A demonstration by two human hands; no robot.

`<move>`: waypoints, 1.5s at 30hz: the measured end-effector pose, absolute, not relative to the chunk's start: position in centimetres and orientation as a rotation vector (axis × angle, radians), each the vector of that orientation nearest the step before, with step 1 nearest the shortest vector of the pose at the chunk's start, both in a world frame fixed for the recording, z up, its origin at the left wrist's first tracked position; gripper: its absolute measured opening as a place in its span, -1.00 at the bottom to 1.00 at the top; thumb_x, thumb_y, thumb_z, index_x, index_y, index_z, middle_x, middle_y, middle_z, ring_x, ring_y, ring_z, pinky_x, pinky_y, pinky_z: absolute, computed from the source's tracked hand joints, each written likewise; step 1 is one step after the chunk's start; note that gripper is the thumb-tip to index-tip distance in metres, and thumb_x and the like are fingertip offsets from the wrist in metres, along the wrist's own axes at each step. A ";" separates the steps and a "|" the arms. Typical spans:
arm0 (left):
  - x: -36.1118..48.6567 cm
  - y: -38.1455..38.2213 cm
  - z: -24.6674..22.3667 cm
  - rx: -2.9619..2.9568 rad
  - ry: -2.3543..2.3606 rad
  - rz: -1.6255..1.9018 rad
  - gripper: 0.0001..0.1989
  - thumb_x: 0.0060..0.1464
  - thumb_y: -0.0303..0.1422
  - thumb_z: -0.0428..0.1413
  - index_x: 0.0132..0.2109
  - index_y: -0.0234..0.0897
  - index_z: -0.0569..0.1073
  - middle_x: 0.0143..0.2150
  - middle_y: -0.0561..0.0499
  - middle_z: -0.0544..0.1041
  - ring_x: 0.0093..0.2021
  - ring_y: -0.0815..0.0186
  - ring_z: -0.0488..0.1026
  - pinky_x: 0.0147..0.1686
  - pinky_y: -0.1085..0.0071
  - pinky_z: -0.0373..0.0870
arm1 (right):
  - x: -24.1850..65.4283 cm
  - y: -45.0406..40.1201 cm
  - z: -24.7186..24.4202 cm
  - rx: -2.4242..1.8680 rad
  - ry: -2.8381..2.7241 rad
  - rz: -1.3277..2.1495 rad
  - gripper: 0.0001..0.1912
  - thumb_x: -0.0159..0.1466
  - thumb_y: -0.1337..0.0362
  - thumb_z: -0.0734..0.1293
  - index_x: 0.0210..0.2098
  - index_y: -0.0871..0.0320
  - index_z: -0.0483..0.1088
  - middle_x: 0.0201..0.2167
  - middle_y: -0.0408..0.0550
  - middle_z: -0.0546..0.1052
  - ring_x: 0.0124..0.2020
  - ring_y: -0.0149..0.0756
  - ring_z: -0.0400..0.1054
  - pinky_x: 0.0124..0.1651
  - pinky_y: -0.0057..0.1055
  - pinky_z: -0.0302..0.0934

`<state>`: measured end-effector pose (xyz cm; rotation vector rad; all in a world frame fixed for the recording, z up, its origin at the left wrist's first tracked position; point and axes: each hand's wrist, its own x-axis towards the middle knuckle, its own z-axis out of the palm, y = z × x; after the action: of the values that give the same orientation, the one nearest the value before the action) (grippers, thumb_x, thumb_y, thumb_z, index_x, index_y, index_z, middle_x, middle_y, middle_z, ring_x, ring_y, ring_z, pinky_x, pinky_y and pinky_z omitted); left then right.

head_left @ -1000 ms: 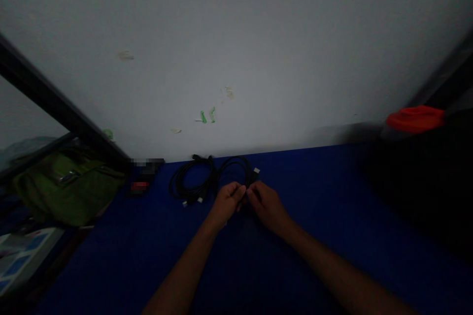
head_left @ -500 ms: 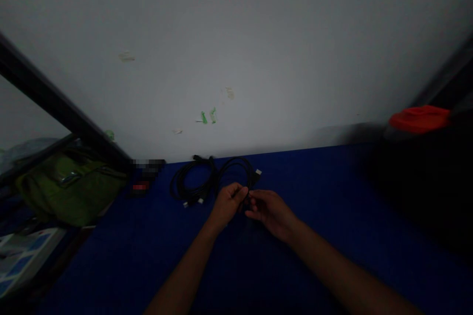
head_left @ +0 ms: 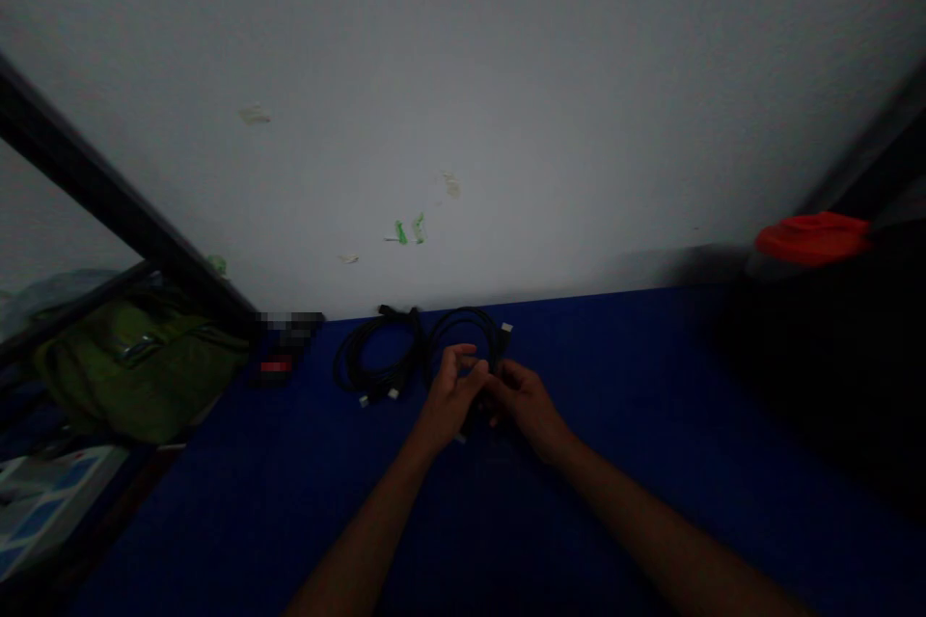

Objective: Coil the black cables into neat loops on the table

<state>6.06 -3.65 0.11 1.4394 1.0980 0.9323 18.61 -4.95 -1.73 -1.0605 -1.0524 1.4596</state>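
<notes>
A coiled black cable (head_left: 463,312) lies on the blue surface, with a pale-tipped plug (head_left: 505,332) at its upper right. My left hand (head_left: 449,397) is at the coil's lower side, its thumb and fingers bent around the cable. From the right, my right hand (head_left: 531,410) pinches the same cable, its fingertips touching or almost touching my left thumb. Dim light and the fingers hide the exact stretch held. Beside it on the left rests a second coiled black cable (head_left: 347,347), its pale-tipped plugs (head_left: 393,393) pointing toward me.
The blue surface (head_left: 637,357) meets a grey wall (head_left: 579,116) bearing scraps of tape. At left are a green bag (head_left: 145,357) and a white-and-blue box (head_left: 58,501). An orange-red item (head_left: 814,237) sits above a large dark shape (head_left: 831,376) on the right.
My left fingers have lifted and loosened a little. My right hand has closed in toward the cable, its fingers more curled. Both coils stay in place.
</notes>
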 end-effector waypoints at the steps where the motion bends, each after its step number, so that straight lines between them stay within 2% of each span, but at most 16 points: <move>1: 6.0 -3.7 0.2 1.507 1.111 0.903 -0.57 0.06 -0.08 -0.01 -0.03 -0.25 0.17 -0.15 -0.05 0.40 -0.41 0.40 0.42 -0.39 0.44 0.35 | 18.8 -4.8 -1.7 -1.065 -1.050 1.446 -0.64 0.02 0.01 0.36 -0.49 0.18 0.25 -0.63 -0.23 0.35 -0.64 -0.46 0.25 -0.63 -0.53 0.20; 3: 5.9 -3.7 0.2 1.683 1.126 0.832 -0.56 0.02 -0.10 0.04 -0.03 -0.26 0.21 -0.13 -0.06 0.42 -0.35 0.36 0.42 -0.36 0.43 0.34 | 19.3 -4.5 -1.6 -1.071 -1.032 1.430 -0.65 0.02 0.02 0.36 -0.52 0.18 0.25 -0.66 -0.25 0.31 -0.66 -0.48 0.21 -0.63 -0.53 0.16; 6: 5.5 -3.7 0.4 2.050 1.141 0.685 -0.59 -0.01 -0.08 0.07 -0.10 -0.27 0.30 -0.23 -0.03 0.46 -0.28 0.28 0.40 -0.28 0.38 0.31 | 20.1 -4.0 -1.2 -1.094 -0.994 1.391 -0.64 0.01 0.03 0.38 -0.59 0.19 0.23 -0.70 -0.28 0.26 -0.69 -0.53 0.15 -0.64 -0.56 0.07; 10: 5.3 -3.7 0.7 2.438 1.165 0.483 -0.59 -0.02 0.01 0.03 -0.31 -0.28 0.38 -0.38 0.00 0.44 -0.33 0.25 0.36 -0.19 0.28 0.23 | 20.9 -3.6 -0.9 -1.046 -0.932 1.426 -0.65 0.02 0.01 0.37 -0.53 0.19 0.29 -0.71 -0.27 0.27 -0.71 -0.50 0.16 -0.64 -0.53 0.09; 12: 5.3 -3.8 0.7 2.511 1.154 0.437 -0.61 0.00 0.00 0.01 -0.34 -0.28 0.37 -0.40 0.01 0.44 -0.34 0.26 0.35 -0.18 0.28 0.21 | 21.0 -3.5 -0.8 -1.021 -0.905 1.442 -0.65 0.01 0.02 0.38 -0.51 0.19 0.31 -0.71 -0.28 0.27 -0.72 -0.50 0.17 -0.64 -0.52 0.12; 18: 5.3 -3.7 0.6 2.512 1.136 0.324 -0.75 0.13 -0.21 -0.09 -0.26 -0.27 0.38 -0.36 0.00 0.46 -0.33 0.28 0.38 -0.27 0.38 0.22 | 21.0 -3.6 -0.8 -0.989 -0.883 1.455 -0.66 0.00 0.03 0.39 -0.51 0.20 0.34 -0.70 -0.27 0.27 -0.72 -0.52 0.15 -0.67 -0.55 0.12; 21: 5.2 -3.6 0.6 2.473 1.154 0.278 -0.74 0.14 -0.21 -0.11 -0.24 -0.25 0.38 -0.36 0.01 0.47 -0.36 0.28 0.39 -0.36 0.42 0.21 | 21.0 -3.5 -0.8 -0.974 -0.883 1.457 -0.66 0.01 0.02 0.39 -0.50 0.20 0.35 -0.70 -0.26 0.28 -0.72 -0.52 0.15 -0.67 -0.54 0.12; 26: 5.2 -3.7 0.6 2.427 1.134 0.312 -0.73 0.16 -0.19 -0.13 -0.20 -0.23 0.36 -0.35 0.01 0.46 -0.38 0.28 0.41 -0.40 0.44 0.19 | 21.3 -3.4 -0.8 -0.978 -0.876 1.464 -0.65 0.02 0.01 0.37 -0.48 0.22 0.39 -0.69 -0.23 0.30 -0.70 -0.50 0.17 -0.66 -0.54 0.12; 30: 5.1 -3.8 0.9 2.475 1.133 0.365 -0.72 0.18 -0.17 -0.16 -0.24 -0.24 0.34 -0.35 0.00 0.45 -0.37 0.28 0.40 -0.40 0.44 0.20 | 21.5 -3.5 -0.4 -0.953 -0.880 1.477 -0.64 0.04 -0.01 0.36 -0.50 0.20 0.38 -0.65 -0.21 0.32 -0.69 -0.50 0.17 -0.66 -0.52 0.13; 34: 4.5 -3.8 1.7 2.595 1.397 0.393 -0.62 0.18 -0.11 -0.22 -0.28 -0.26 0.34 -0.37 -0.05 0.46 -0.33 0.23 0.41 -0.33 0.40 0.22 | 21.8 -3.5 -0.1 -0.941 -0.886 1.487 -0.62 0.09 -0.05 0.30 -0.47 0.19 0.38 -0.62 -0.20 0.33 -0.68 -0.50 0.18 -0.65 -0.52 0.13; 38: 3.3 -3.3 3.0 2.485 1.966 0.437 -0.59 0.19 -0.11 -0.26 -0.23 -0.28 0.35 -0.35 -0.12 0.48 -0.30 0.16 0.45 -0.32 0.36 0.25 | 21.8 -3.3 -0.3 -1.013 -0.942 1.472 -0.61 0.11 -0.05 0.28 -0.45 0.20 0.40 -0.61 -0.21 0.30 -0.68 -0.52 0.16 -0.66 -0.53 0.12; 41: 2.0 -2.5 3.8 2.337 2.242 0.288 -0.62 0.19 -0.15 -0.25 -0.22 -0.30 0.35 -0.32 -0.15 0.50 -0.31 0.12 0.47 -0.37 0.34 0.29 | 21.7 -3.3 -0.6 -1.067 -0.981 1.467 -0.61 0.11 -0.05 0.28 -0.46 0.20 0.39 -0.61 -0.21 0.30 -0.68 -0.52 0.16 -0.65 -0.53 0.12; 45: 0.5 -1.5 4.0 2.124 2.348 0.067 -0.63 0.16 -0.19 -0.22 -0.18 -0.33 0.36 -0.27 -0.22 0.52 -0.25 0.07 0.48 -0.33 0.28 0.33 | 21.5 -3.4 -0.8 -1.101 -1.051 1.456 -0.61 0.11 -0.05 0.27 -0.45 0.19 0.38 -0.60 -0.21 0.33 -0.68 -0.52 0.17 -0.64 -0.53 0.12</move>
<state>0.51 -1.53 3.99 2.1238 2.3478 0.0667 21.52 -3.36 -0.82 -1.1011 -1.0510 1.4563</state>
